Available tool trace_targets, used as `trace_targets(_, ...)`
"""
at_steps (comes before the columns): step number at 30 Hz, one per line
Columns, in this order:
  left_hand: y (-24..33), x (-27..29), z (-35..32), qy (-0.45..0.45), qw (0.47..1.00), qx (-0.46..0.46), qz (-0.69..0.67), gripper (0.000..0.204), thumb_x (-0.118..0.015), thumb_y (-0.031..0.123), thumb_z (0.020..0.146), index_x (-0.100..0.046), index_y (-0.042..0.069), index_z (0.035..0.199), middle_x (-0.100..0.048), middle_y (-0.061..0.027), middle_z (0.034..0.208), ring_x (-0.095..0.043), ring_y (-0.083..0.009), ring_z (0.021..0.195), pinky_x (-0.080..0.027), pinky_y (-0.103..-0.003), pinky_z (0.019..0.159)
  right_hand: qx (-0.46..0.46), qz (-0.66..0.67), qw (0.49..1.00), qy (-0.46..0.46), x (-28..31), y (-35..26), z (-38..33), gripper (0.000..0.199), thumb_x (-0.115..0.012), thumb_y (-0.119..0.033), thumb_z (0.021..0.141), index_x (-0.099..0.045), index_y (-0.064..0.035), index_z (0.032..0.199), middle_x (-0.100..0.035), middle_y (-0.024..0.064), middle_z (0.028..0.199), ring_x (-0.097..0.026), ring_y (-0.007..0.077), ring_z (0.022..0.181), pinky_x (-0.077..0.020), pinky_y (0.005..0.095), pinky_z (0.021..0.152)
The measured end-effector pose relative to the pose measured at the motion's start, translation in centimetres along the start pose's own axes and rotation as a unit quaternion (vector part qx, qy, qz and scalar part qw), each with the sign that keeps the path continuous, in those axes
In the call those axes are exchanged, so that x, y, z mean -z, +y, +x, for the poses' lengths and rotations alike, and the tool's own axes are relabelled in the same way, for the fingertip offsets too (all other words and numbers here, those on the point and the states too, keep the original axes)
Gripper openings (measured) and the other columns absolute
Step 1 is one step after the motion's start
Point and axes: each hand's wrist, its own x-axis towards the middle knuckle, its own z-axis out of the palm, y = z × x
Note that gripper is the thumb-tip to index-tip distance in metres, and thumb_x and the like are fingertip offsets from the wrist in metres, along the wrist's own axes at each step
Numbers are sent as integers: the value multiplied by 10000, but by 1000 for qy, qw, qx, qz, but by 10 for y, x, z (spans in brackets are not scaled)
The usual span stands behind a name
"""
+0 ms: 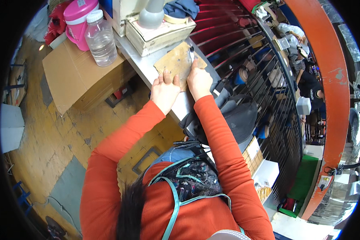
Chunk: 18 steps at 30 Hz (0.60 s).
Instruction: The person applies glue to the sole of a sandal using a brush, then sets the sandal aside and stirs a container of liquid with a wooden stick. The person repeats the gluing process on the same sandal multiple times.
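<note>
A worn tan board (173, 60) lies on the metal bench top. My left hand (165, 91) rests at its near edge with the fingers stretched out, pressing flat on it. My right hand (200, 81) is closed at the board's right side, index finger pointing forward along a slim tool (191, 52) with a dark end and a pale shaft. Most of that tool is hidden by the hand, so its kind cannot be made out. Any small piece under the fingertips is too small to tell.
Behind the board stands a cream box (158, 38) with a grey lamp-like base (151, 17). At left, a clear bottle (101, 44) and a pink jug (77, 25) sit on a cardboard box (74, 72). Dark mesh cloth (240, 116) and metal bars (284, 104) flank my right arm.
</note>
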Motion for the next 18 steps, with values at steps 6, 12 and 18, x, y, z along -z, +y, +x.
trace_targets(6,0,-4,0,23,1000,-3,17,459,-628,383,811,-643,112,1180,-610,-268,1180,-669,-291,978,-511,-339,701,37,-14,999,-18,17,-4,-35,526,-544,-160,809,-512,-2,1309,-673,191,754,-685,330,670,-552,408,592)
trace_targets(12,0,-3,1,44,999,4,-29,470,-646,420,792,-660,109,1144,-620,-262,1156,-664,-292,969,-517,-351,670,25,19,998,-48,62,2,-73,443,-551,-125,825,-558,4,1249,-658,215,729,-676,352,680,-544,427,631)
trace_targets(18,2,-1,1,47,999,0,-17,495,-636,437,798,-651,102,1163,-615,-272,1161,-658,-312,985,-520,-358,693,-38,209,976,51,56,8,-25,360,-525,-147,885,-557,-51,1230,-641,276,792,-653,414,766,-519,467,743)
